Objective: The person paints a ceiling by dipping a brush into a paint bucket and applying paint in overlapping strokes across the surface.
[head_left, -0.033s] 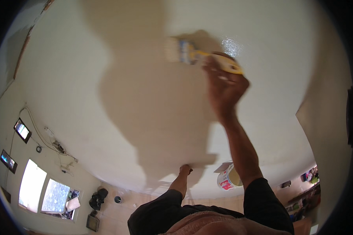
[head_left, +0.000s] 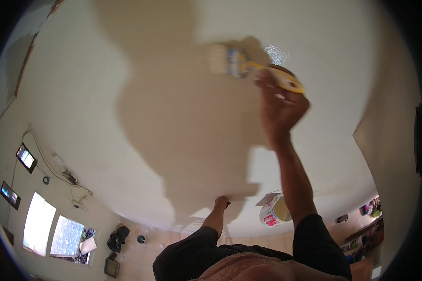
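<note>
My right hand (head_left: 283, 105) grips the yellow handle of a wide paintbrush (head_left: 234, 61), its pale bristles against the white wall (head_left: 323, 56) in the upper middle, beside a glossy patch and within a large shadow. Lower down, my left hand (head_left: 222, 202) is at the wall's lower part; its fingers are too small and shadowed to make out. A white bucket (head_left: 272, 215) with a red label and something pale inside is to the left of my right forearm, partly hidden by it.
At left are two small screens (head_left: 26, 159), cables (head_left: 42, 147) and a bright window (head_left: 37, 222). Black bags (head_left: 118, 239), a small container (head_left: 141, 239) and assorted items (head_left: 373, 208) lie about the tiled floor (head_left: 131, 257). A wall corner (head_left: 380, 140) bends along the right.
My right hand and the brush have moved to the right along the wall, and slightly downward. My left hand shows no visible change.
</note>
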A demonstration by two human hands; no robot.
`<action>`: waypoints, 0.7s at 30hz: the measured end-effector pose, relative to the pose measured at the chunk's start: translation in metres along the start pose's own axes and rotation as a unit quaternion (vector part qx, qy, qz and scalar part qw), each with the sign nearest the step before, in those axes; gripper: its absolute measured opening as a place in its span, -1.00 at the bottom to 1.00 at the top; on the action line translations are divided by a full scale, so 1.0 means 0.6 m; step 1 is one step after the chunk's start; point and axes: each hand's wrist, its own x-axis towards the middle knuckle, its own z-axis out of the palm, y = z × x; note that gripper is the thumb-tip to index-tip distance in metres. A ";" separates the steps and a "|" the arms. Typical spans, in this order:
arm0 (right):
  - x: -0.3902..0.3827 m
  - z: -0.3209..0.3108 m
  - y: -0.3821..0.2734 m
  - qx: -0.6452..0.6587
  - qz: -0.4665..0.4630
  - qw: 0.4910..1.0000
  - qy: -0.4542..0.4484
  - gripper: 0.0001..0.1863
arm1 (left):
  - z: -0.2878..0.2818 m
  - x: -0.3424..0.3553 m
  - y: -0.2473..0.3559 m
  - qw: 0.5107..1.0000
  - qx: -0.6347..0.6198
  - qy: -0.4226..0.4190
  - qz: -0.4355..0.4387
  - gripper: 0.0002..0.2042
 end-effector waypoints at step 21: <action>-0.089 0.205 -0.088 -0.058 -0.283 0.949 -0.124 -0.69 | 0.029 0.008 -0.015 0.915 0.376 0.011 0.146 -0.79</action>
